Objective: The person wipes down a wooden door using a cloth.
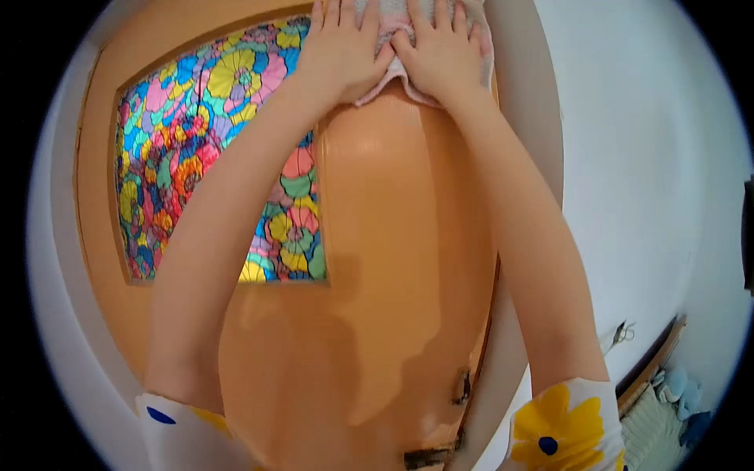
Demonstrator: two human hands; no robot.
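Observation:
Both arms reach up along an orange wooden door [385, 204]. My left hand [342, 51] lies flat with its fingers spread on a pinkish-white cloth [397, 72], near the top of the view. Beside it, my right hand [444, 55] presses on the same cloth, fingers apart, the two thumbs almost touching. The cloth rests against the door, and its lower edge hangs in a wavy fold beneath the hands. The fingertips of my left hand reach the upper edge of the view.
A colourful flower-patterned glass panel [188, 157] is set in the door at the left. Dark metal hardware [430, 455] sits at the door's lower right edge. At right are a white wall [628, 157] and, low down, a bed-like surface [653, 428] with blue items [689, 396].

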